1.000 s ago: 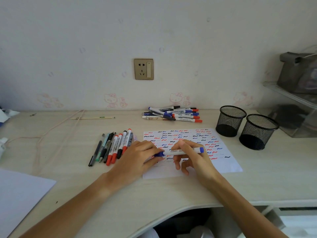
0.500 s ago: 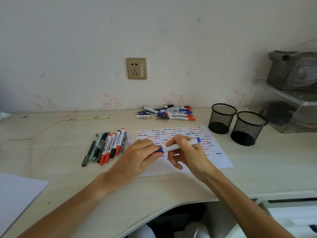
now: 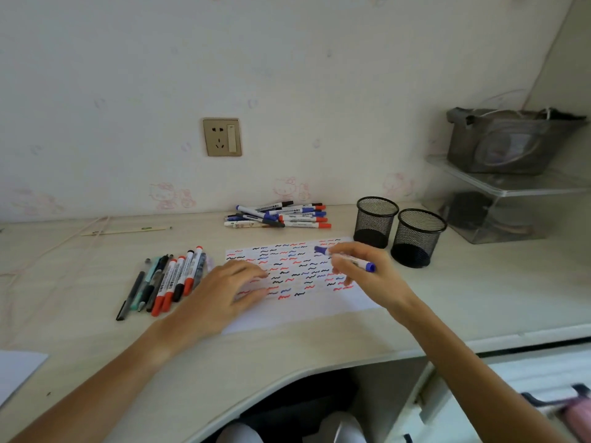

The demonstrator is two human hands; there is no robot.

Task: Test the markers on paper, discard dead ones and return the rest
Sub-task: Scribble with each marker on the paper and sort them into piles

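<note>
My right hand (image 3: 364,276) holds a white marker with blue ends (image 3: 353,260) over the right part of the test paper (image 3: 319,311), near the two mesh cups. The marker's blue cap end points left and up. The paper is covered with red, blue and black squiggles. My left hand (image 3: 220,292) rests flat on the paper's left side, fingers spread, holding nothing. A row of markers and pens (image 3: 166,279) lies left of the paper. A pile of markers (image 3: 281,215) lies at the back by the wall.
Two black mesh cups (image 3: 375,220) (image 3: 417,236) stand right of the paper. A clear plastic shelf (image 3: 499,203) with a grey bag sits at the far right. A wall socket (image 3: 221,136) is above the desk. A white sheet (image 3: 16,369) lies at the front left edge.
My left hand let go of the marker's left end and flattened on the paper. My right hand carried the marker to the right, toward the cups. The view tilted right.
</note>
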